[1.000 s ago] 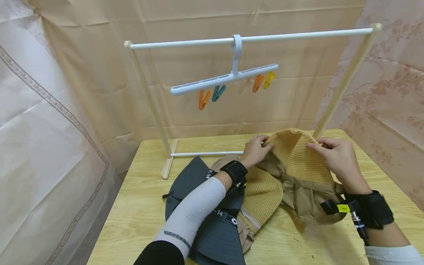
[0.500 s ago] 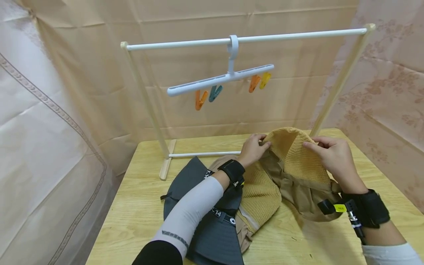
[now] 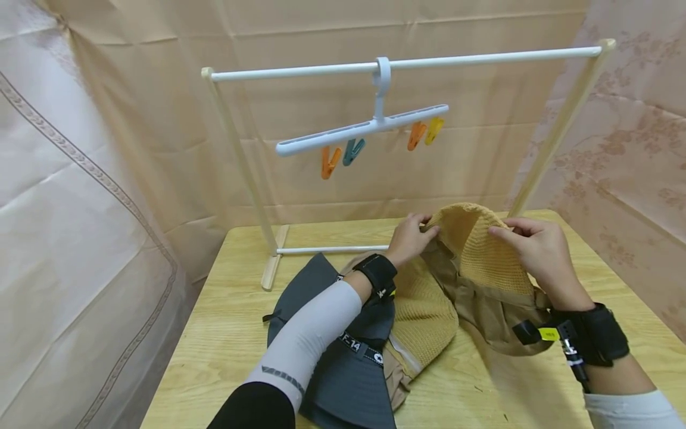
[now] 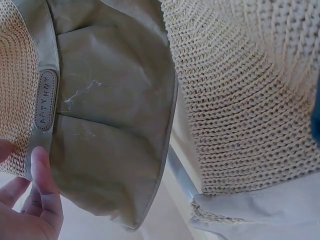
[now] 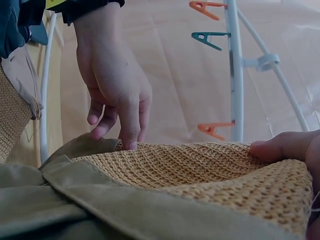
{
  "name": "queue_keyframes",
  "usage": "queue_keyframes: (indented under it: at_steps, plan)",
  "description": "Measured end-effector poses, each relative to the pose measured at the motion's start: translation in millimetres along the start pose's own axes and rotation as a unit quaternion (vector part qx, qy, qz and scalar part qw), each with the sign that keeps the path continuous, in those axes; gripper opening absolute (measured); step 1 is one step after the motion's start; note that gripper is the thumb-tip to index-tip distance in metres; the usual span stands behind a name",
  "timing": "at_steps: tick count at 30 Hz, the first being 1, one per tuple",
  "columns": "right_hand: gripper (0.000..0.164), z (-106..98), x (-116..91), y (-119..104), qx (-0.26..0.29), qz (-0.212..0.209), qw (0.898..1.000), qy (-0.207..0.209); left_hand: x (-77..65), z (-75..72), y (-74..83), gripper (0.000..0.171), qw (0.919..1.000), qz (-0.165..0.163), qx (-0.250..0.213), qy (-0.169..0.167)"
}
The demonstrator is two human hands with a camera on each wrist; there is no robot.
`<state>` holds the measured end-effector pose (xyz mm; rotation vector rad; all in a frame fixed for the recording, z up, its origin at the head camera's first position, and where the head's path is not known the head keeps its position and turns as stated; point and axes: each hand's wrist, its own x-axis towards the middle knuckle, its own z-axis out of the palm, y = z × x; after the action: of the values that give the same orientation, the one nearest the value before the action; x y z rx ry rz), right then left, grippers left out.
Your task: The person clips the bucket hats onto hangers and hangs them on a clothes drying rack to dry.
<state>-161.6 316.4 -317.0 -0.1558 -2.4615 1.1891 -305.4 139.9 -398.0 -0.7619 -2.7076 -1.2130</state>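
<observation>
A sun hat with a yellow knitted crown and a pleated khaki brim is held up at the right of the table. My left hand pinches its left edge between thumb and fingers. At the opposite edge, my right hand pinches the knit, thumb in front. A lettered patch shows on the hat's band in the left wrist view. Under my left arm lie a dark grey bucket hat with a black-and-white band and a second yellow knitted hat with a beige brim.
A white-barred rack stands on the wooden table. From its top bar hangs a pale blue hanger with orange, teal and yellow clips below. Beige cloth covers the back.
Both hands have lifted the khaki-brimmed sun hat slightly, and my right hand has shifted a little to the left. The other hats, the rack and the hanger stay put.
</observation>
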Motion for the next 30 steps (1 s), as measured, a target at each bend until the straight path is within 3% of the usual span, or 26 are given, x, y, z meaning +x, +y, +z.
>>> queue_keyframes:
  at_steps: [19, 26, 30]
  plan:
    - [0.044, 2.7, 5.5, -5.3, 0.023, -0.003, 1.000, -0.005, 1.6, -8.9, 1.7, 0.039, 0.9999, 0.002, -0.004, 0.012]
    - [0.025, 1.7, 9.0, -7.9, 0.040, -0.008, 0.999, 0.000, 2.2, -12.8, 3.8, 0.040, 0.9995, -0.001, -0.027, 0.016]
    - [0.030, 2.1, 10.9, -10.3, 0.036, -0.023, 0.999, 0.009, 3.8, -14.9, 4.3, 0.038, 0.9992, 0.002, -0.032, 0.025]
